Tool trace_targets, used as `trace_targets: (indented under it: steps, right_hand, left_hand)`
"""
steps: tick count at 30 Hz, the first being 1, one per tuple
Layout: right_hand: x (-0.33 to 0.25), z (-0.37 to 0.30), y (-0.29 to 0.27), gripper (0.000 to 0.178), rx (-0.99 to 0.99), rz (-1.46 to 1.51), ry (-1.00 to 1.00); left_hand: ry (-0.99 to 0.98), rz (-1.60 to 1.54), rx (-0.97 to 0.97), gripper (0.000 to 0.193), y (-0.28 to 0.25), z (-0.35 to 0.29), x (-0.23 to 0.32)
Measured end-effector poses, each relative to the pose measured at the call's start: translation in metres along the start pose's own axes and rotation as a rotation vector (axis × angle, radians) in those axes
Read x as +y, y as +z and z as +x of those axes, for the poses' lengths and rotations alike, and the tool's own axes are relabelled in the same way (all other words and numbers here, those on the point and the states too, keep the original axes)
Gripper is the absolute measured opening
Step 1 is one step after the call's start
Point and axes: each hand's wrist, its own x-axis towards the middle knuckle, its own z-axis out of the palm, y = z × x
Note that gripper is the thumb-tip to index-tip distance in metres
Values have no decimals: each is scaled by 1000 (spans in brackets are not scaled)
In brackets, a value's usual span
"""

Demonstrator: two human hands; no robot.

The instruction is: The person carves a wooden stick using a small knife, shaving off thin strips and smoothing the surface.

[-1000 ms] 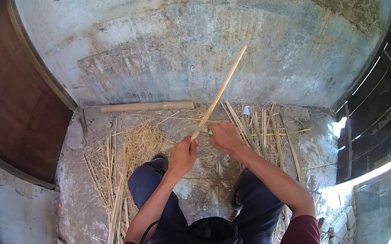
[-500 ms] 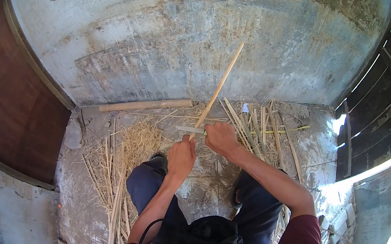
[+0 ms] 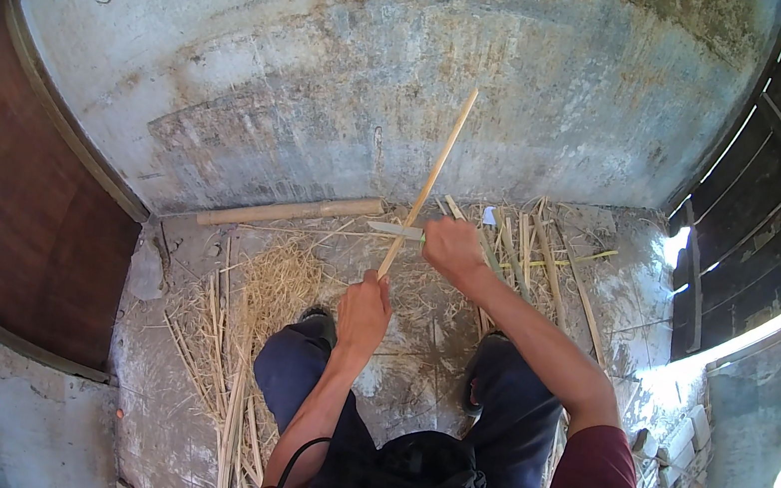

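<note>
My left hand (image 3: 364, 313) is closed round the lower end of a long pale bamboo strip (image 3: 440, 166), which slants up and away from me. In my right hand (image 3: 454, 252) is a knife, gripped by its handle, of which only a bit of green shows. The knife blade (image 3: 396, 231) points left and lies across the strip, a short way above my left hand. My right fingers hide most of the handle.
Curly shavings (image 3: 283, 273) lie on the floor at the left, beside several thin strips (image 3: 231, 412). More split bamboo pieces (image 3: 550, 258) lie at the right. A bamboo pole (image 3: 290, 212) rests along the wall (image 3: 334, 84). A brown door panel (image 3: 32, 211) stands at left.
My right hand has moved up and slightly right, carrying the knife farther along the strip from my left hand. The strip's far tip has dropped slightly and shifted left.
</note>
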Motion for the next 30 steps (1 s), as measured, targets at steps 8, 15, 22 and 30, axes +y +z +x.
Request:
trace_targets:
  steps: [8,15,22,30]
  right_hand:
    - [-11,-1,-1,20,-11,26,-19]
    - [-7,2,1,21,-60,44,-11]
    - [-4,9,0,23,-15,-7,-11]
    - [-4,17,-1,26,-4,-50,15]
  left_hand:
    - [-14,61,18,24,-7,-4,0]
    - [-19,106,46,22,-1,-6,4]
    - [11,92,56,21,0,-4,4]
    - [16,73,79,20,-2,-1,2]
